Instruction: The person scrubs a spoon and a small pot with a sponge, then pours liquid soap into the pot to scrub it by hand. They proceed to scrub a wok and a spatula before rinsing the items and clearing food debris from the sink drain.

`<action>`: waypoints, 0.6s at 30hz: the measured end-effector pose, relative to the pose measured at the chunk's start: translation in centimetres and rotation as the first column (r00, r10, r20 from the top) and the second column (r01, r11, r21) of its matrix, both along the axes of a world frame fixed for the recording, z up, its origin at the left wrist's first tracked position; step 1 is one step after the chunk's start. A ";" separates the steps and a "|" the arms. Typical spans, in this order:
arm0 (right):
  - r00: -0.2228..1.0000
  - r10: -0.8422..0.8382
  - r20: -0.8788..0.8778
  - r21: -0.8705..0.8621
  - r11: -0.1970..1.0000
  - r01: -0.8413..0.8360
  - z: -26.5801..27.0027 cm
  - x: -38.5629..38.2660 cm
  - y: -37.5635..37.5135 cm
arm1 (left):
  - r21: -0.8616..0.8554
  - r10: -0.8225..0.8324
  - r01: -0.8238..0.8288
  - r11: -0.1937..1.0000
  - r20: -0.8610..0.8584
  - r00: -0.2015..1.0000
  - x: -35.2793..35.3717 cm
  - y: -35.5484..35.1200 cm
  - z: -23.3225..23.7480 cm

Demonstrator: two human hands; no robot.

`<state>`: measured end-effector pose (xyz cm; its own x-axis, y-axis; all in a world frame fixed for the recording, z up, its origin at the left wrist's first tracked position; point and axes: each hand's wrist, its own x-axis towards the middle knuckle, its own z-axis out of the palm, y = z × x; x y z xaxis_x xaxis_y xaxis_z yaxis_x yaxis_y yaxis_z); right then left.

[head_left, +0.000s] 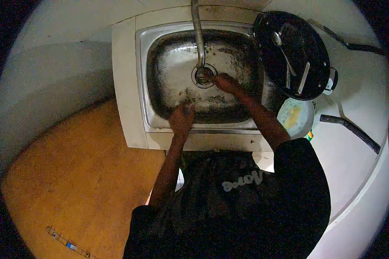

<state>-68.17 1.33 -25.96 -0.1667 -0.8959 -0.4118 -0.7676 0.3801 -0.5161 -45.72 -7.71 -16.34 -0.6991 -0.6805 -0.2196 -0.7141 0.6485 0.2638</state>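
Note:
A stained metal sink (141, 86) lies in front of me, with a long metal tap (197, 30) reaching over it. Beneath the tap's end is the round drain (208, 86). My right hand (225, 83) is beside the drain, its fingers drawn together and pointing at the tap's mouth. Whether something is between those fingers is too dark to make out. Over the sink's near edge, left of the middle, my left hand (182, 117) is curled closed. Any object inside it is hidden.
Right of the sink stands a large black pan (317, 47) with a spoon (285, 54) and another pale-handled utensil (304, 77) in it. Below it sits a pale bowl (307, 123) with a yellowish patch. A tiled ledge (127, 95) borders the sink; brown floor (82, 172) lies left.

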 end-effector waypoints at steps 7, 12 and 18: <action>0.974 -0.159 0.165 -0.287 0.937 0.201 -0.6 1.1 0.0 | 0.362 0.148 0.001 0.932 -0.385 0.911 -6.9 -3.6 -10.4; 0.977 -0.213 -0.034 0.097 0.972 0.215 0.5 0.7 -0.8 | 0.417 0.103 0.055 0.907 -0.347 0.932 -8.5 -4.6 -9.8; 0.935 -0.323 0.149 -0.274 0.894 0.353 -10.3 3.8 0.5 | 0.174 -0.004 0.070 0.982 -0.355 0.935 -8.1 -4.0 -12.1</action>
